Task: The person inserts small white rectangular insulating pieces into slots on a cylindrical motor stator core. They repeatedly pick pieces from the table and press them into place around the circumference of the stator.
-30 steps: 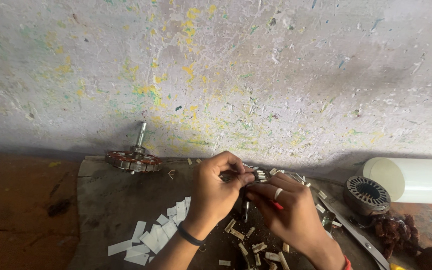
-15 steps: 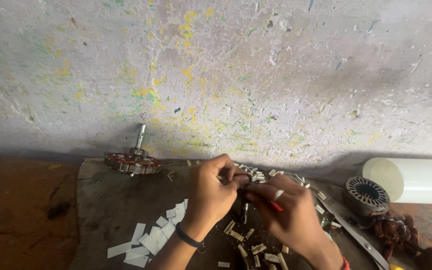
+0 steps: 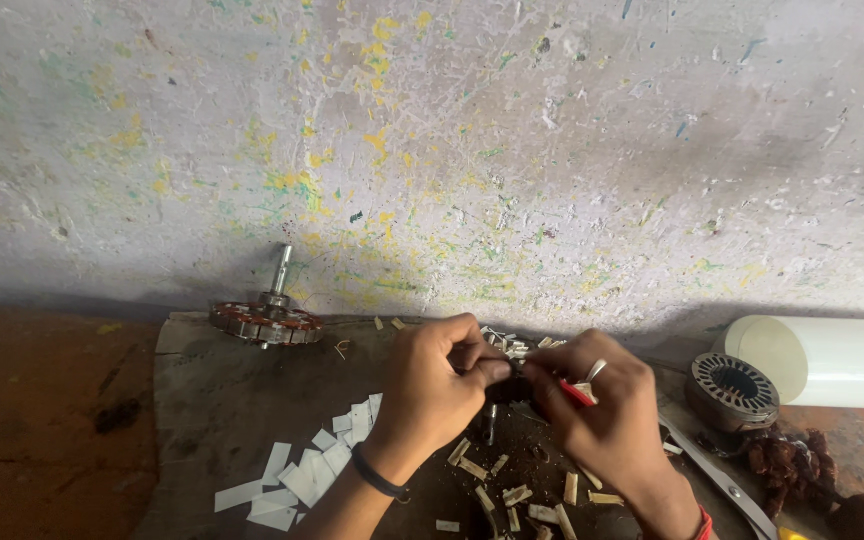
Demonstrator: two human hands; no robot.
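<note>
My left hand (image 3: 434, 390) and my right hand (image 3: 600, 415) meet over a dark work mat (image 3: 212, 400). Both pinch a small motor stator (image 3: 512, 352) with pale slips sticking out of its slots; most of it is hidden behind my fingers. My right hand also grips a thin red-handled tool (image 3: 578, 393) and wears a ring. A dark band circles my left wrist. Small white paper slips (image 3: 302, 470) lie just left of my left forearm, and short tan strips (image 3: 512, 495) are scattered below my hands.
A wound rotor with an upright shaft (image 3: 266, 318) stands at the mat's far left corner against the paint-flecked wall. At right are an empty round stator core (image 3: 730, 390), a white tube on its side (image 3: 832, 360), a clump of copper wire (image 3: 792, 465) and a flat metal blade (image 3: 717, 475).
My hands have stayed on the stator, with only small shifts of the fingers. The view has moved slightly.
</note>
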